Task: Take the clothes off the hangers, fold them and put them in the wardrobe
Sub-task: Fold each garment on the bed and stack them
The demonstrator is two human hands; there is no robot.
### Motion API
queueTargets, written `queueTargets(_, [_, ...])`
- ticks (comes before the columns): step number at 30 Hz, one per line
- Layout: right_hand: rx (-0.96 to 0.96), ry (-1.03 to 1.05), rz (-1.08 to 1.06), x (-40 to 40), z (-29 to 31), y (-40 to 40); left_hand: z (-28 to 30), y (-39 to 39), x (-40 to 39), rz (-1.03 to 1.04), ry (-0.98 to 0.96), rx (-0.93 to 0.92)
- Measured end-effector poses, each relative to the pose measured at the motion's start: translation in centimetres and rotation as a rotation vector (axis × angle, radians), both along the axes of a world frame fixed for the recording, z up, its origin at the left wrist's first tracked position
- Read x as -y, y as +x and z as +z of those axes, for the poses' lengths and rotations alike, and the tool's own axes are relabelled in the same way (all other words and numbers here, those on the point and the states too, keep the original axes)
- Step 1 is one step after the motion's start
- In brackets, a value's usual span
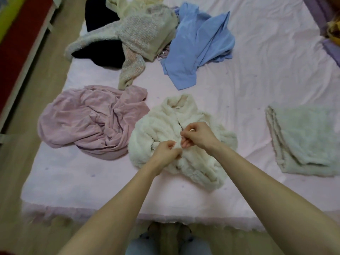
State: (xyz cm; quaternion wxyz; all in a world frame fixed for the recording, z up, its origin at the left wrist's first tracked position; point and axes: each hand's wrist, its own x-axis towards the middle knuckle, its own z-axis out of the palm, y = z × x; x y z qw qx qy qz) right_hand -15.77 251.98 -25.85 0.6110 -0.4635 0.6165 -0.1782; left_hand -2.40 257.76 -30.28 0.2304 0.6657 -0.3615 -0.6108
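A fluffy white jacket (165, 126) lies on the pink bed sheet (257, 70), collar away from me. My left hand (165, 151) grips the jacket's front edge near its middle. My right hand (196, 135) pinches the zipper pull just above the left hand. To the left lies a crumpled pink garment (88, 122). Farther back are a knitted beige-pink sweater (139, 34), a blue garment (198, 48) and a black garment (103, 52). A folded pale fluffy garment (305, 138) sits at the right.
A cream garment (127, 6) lies at the far end of the bed. The wooden floor (36, 80) runs along the left side of the bed. A purple cloth (331, 46) shows at the far right edge. My feet stand at the bed's near edge.
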Motion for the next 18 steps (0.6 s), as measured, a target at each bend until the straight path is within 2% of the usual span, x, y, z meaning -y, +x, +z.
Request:
queueTargets(3, [0.020, -0.009, 0.106, 0.7, 0.1, -0.7, -0.2, -0.1, -0.1, 0.041, -0.016, -0.022])
queueTargets(8, [-0.285, -0.320, 0.292, 0.9, -0.8, -0.8, 0.1, 0.1, 0.1, 0.151, -0.026, -0.128])
queueTargets(12, [-0.426, -0.474, 0.457, 1.7, -2.0, 0.7, 0.8, 0.2, 1.1, 0.162, 0.008, -0.034])
queueTargets(13, [-0.445, -0.497, 0.429, 1.8, -2.7, 1.1, 1.1, 0.4, 1.2, 0.134, 0.010, 0.005])
queueTargets(16, [-0.514, -0.475, 0.105, 3.8, -4.1, -0.1, 2.0, 0.6, 0.1, -0.002, 0.047, 0.020])
queueTargets(17, [-0.526, -0.436, 0.096, 4.4, -4.2, -0.9, 2.0, 0.6, -0.7, -0.039, 0.076, 0.009])
queueTargets(18, [-0.546, -0.421, 0.174, 4.8, -4.3, -1.4, 2.3, 0.7, -1.4, -0.086, 0.109, 0.019])
